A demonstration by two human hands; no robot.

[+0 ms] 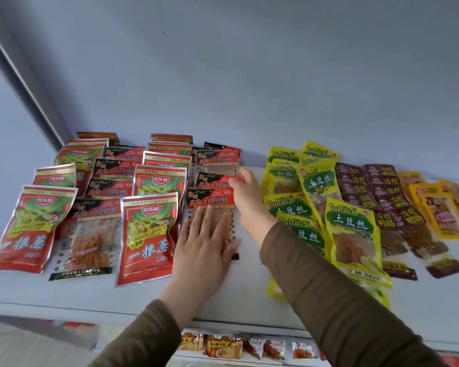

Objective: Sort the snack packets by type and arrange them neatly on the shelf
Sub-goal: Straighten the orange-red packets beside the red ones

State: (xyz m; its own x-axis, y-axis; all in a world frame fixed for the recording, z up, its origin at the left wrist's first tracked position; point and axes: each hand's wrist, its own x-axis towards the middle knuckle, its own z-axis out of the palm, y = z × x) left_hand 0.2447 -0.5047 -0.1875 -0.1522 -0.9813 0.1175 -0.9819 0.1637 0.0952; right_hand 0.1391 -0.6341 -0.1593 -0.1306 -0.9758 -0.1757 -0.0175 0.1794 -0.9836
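White shelf [249, 287]: front clear packet [210, 205] is pressed flat under the left hand [202, 250], fingers straight; next packet [217, 182] is pinched by the right hand [245, 192].

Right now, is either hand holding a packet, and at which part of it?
The right hand pinches a red-and-black packet at its top right corner. The left hand holds nothing; it lies flat on the nearest packet of that column.

Soft, even, bluish light fell; glare glinted on the foil packets [149, 234]; wide-angle bending and blur marked the edges.
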